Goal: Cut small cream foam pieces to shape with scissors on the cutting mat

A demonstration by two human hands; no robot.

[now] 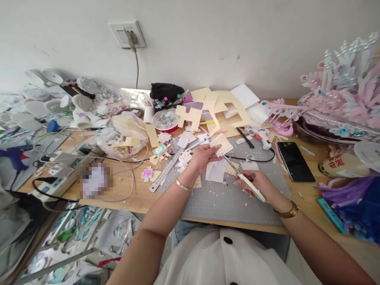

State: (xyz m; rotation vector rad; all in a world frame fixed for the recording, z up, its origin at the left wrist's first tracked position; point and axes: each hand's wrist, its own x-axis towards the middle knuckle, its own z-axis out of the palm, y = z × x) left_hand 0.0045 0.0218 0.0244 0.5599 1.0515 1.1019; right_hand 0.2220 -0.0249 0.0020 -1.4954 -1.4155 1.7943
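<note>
Pinched in my left hand (206, 157) is a small white piece of paper with a cream, scallop-edged shape (222, 145) on it. My right hand (257, 185) grips white-handled scissors (248, 186), their blades reaching up to the lower edge of that piece. Below both hands lies a grey cutting mat (219, 204), strewn with paper scraps and a cream cut-out (233, 168). A steel ruler (166, 171) slants across the mat's left side. Close to it rest small decorated pieces, one turquoise (159, 149) and one pink (147, 173).
Cut cream card sheets (227, 107) pile up at the back. A white glue gun (264, 139) and a black pen (245, 137) lie behind my right hand, with a phone (296, 161) further right. Power strips (56, 182) and cables crowd the left; pink feathered decorations (335, 103) stand at right.
</note>
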